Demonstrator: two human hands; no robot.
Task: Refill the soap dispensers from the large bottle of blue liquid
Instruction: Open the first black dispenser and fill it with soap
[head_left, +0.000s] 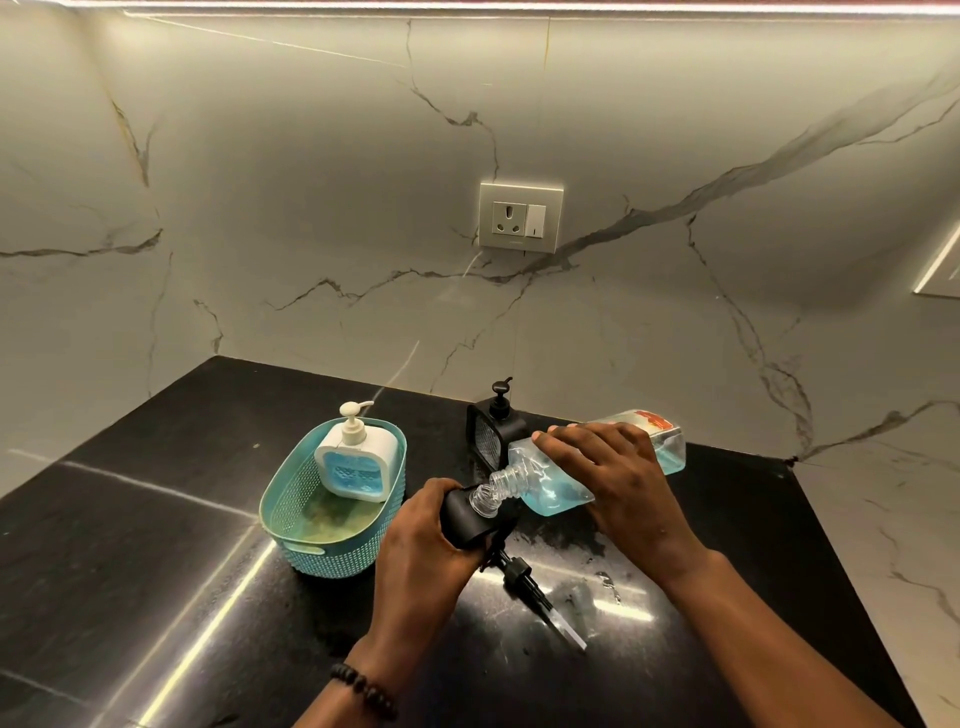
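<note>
My right hand (618, 478) grips the large clear bottle (550, 486) of blue liquid, tipped almost flat with its threaded neck down to the left. The neck meets the open top of a black soap dispenser (467, 519), which my left hand (426, 540) holds on the dark counter. That dispenser's black pump head with its clear tube (535, 592) lies on the counter just in front. A second black dispenser (496, 426), pump fitted, stands behind by the wall. A white dispenser (356, 462) showing blue liquid sits in the teal basket (291, 514).
The black counter (156, 545) ends at a marble wall behind and a pale marble surface to the right. A wall socket (520, 218) is above the dispensers. Wet smears mark the counter (608, 582) near the pump head.
</note>
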